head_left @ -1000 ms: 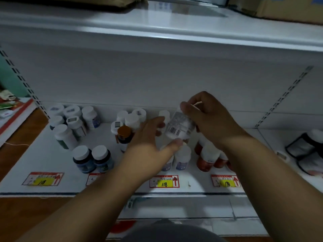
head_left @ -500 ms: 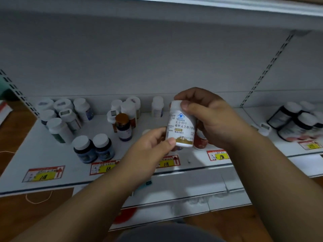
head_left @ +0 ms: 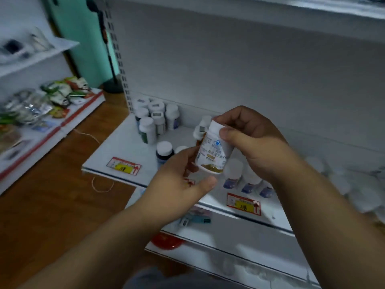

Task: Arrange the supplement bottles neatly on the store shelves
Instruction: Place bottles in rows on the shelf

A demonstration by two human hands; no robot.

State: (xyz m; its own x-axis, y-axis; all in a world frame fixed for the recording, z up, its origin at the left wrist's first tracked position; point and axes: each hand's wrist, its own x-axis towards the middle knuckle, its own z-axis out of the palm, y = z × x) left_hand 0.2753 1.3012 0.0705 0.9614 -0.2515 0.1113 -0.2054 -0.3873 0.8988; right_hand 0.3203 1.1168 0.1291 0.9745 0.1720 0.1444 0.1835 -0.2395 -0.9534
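The right hand (head_left: 252, 140) grips a white plastic labelled supplement bottle (head_left: 213, 152) by its cap above the white metal shelf (head_left: 125, 151), long axis tilted, cap up-right; the left hand (head_left: 181, 180) cups its base with loosely bent fingers

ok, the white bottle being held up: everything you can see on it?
The white bottle looks plastic, with a white cap and a white label bearing a blue logo, blurred print and a gold band near the base. It is tilted, cap up and leaning right, held in front of the shelf rather than standing on it. The right hand grips its cap end; the left hand holds its lower side.
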